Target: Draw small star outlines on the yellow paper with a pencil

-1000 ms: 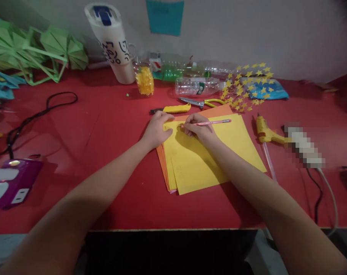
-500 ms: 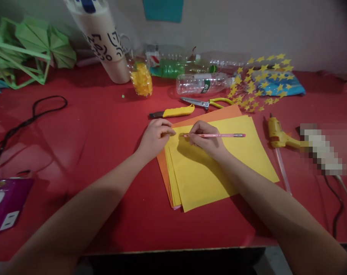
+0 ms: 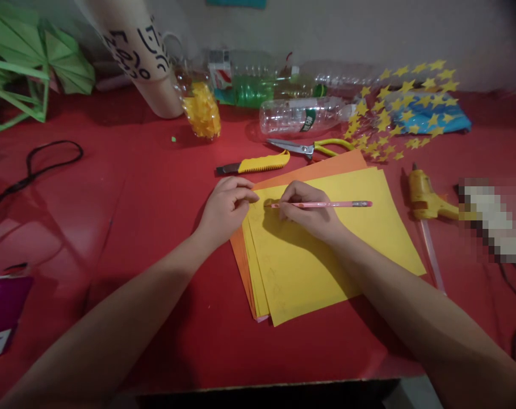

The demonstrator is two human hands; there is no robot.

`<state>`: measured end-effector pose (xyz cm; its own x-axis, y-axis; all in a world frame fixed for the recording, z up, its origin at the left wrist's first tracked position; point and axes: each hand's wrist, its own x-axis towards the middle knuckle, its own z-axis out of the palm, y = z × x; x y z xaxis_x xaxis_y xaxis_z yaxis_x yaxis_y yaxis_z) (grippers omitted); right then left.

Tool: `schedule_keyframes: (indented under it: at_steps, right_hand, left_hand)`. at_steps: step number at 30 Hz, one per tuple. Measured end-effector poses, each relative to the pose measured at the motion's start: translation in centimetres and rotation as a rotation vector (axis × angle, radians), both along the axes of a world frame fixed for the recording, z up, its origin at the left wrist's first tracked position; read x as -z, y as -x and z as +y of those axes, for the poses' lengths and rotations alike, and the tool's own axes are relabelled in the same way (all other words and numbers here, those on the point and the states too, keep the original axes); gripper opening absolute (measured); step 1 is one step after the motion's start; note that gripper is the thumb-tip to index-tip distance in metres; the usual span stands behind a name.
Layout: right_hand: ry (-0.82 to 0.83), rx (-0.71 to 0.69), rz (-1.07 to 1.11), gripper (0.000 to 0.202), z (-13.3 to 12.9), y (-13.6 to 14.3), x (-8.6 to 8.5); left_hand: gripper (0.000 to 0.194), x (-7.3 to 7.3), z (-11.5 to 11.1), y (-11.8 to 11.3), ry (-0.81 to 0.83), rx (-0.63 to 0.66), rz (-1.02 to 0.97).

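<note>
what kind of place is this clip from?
Likely a home or classroom craft table, not a workshop. A red tabletop holds a stack of yellow paper, a glue gun, scissors and cut-out paper stars. The right hand holds a pink pencil on the paper.

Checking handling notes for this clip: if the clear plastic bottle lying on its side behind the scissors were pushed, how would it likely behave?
The clear plastic bottle lies on its side on the red table, so it would probably roll. It looks empty, so likely light and easily dented. Rolling forward, it might meet the scissors.
</note>
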<state>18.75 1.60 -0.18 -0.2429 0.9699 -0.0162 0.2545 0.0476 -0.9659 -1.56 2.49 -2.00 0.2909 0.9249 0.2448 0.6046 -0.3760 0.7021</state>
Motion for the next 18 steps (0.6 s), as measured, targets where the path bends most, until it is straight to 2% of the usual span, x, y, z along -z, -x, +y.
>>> schedule_keyframes:
  at_steps: [6,18]
  right_hand:
    - [0.014,0.0,0.01,0.012,0.03,0.03,0.06]
    - [0.001,-0.001,-0.016,0.013,-0.05,0.08,-0.28]
  left_hand:
    - [0.016,-0.18,-0.27,-0.2,-0.043,0.047,0.069]
    - [0.014,-0.18,-0.27,-0.3,-0.042,0.063,0.116]
